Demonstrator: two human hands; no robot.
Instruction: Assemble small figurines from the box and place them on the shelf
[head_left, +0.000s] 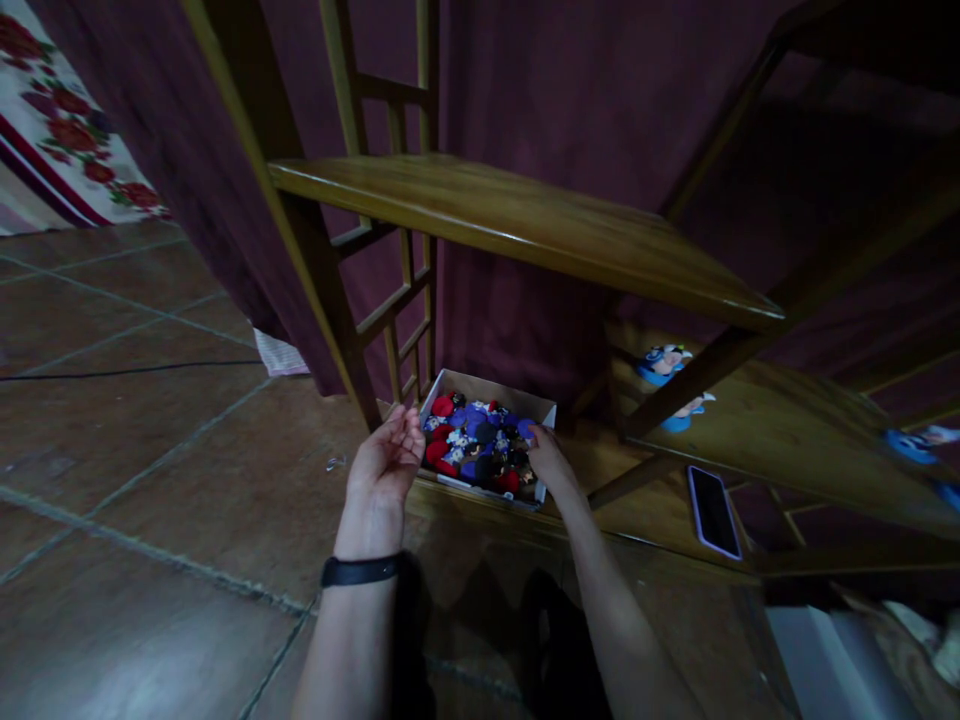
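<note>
A shallow white cardboard box [546, 414] stands on the bottom board of a wooden shelf unit. It is filled with small figurines [476, 430] in red, blue-purple, black and white, jumbled together. My left hand [388, 455] is at the box's left edge, palm up, with its fingers loosely curled and nothing visible in them; a dark band circles the wrist. Over the right side of the box, my right hand [550, 458] reaches in with its fingers drawn together at a blue-purple piece. Whatever lies between those fingertips is hidden.
A wooden shelf board [525, 220] juts out above the box. Blue-based figurines [664, 362] stand on another board [765, 410] to the right. A phone [714, 512] lies on the bottom board. Behind hangs a purple curtain [525, 110]; tiled floor [187, 500] extends left.
</note>
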